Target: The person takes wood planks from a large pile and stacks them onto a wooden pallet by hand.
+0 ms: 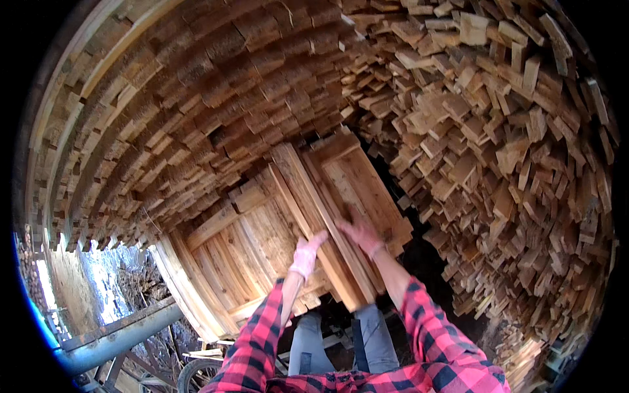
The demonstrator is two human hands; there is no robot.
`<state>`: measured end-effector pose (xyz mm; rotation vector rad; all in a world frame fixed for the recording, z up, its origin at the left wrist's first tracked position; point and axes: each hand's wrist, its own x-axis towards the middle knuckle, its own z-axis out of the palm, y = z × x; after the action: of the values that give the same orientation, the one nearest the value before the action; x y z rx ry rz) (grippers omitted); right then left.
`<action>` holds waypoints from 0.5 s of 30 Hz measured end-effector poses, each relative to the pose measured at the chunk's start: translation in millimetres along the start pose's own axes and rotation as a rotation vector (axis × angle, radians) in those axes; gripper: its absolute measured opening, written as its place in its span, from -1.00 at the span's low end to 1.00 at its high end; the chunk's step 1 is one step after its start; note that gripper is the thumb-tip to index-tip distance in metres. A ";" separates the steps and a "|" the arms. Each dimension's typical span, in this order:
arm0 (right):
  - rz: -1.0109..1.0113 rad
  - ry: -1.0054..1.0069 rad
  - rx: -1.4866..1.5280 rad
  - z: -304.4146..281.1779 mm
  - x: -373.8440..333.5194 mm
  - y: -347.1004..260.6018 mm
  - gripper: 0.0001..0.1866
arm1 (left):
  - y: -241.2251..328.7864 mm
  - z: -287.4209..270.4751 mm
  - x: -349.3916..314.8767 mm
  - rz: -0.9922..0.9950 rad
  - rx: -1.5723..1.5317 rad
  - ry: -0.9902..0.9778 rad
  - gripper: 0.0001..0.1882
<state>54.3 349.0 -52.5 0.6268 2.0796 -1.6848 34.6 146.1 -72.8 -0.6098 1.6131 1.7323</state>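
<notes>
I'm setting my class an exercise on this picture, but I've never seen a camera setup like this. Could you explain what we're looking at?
There is no machine here: a person works with two hands. One wide fisheye camera on their head looks down, so straight edges curve and the corners go black. Picture left is the person's left.

The forearms, in red-and-black checked sleeves, come in from below. The left hand and right hand look open, at either side of some long boards. Whether they bear the weight is unclear.

The boards lie across a wooden panelled surface. Stacked wood rises behind, and a rougher pile is at right.
</notes>
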 end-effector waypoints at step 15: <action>0.266 0.577 0.212 -20.7 -185.8 113.0 -0.22 | -34.0 -118.9 -32.4 -0.033 0.390 0.048 -0.30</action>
<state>270.9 371.3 -35.5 1.5376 2.0486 -1.7159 68.0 23.5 -86.0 -0.4858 1.8962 1.3347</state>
